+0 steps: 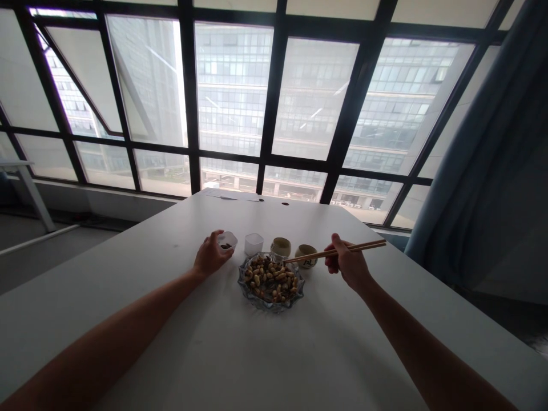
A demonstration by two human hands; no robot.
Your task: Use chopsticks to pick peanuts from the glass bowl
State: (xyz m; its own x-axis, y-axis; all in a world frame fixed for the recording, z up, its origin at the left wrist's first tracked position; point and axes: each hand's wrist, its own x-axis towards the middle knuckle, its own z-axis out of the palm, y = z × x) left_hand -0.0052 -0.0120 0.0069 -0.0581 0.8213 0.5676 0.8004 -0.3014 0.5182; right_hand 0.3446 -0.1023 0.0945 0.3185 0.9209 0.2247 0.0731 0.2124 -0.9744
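On the white table a scalloped glass bowl [274,307] holds peanuts in their shells and darker bits. My right hand [346,262] grips a pair of wooden chopsticks [363,246], their tips over the bowl's back right rim. Left of the bowl, my left hand [212,255] has its fingers around a small clear plastic cup [228,238] with some dark pieces inside. A second clear cup [254,244] stands behind the bowl. Beside it are a yellowish round cup [281,246] and a similar cup with dark writing [306,257], partly behind the chopsticks.
Papers [231,195] lie at the far edge of the white table [265,359], near two dark round spots. Behind are large black-framed windows [233,85]. A blue curtain [466,160] hangs at the right, and another white table [34,194] stands at the left.
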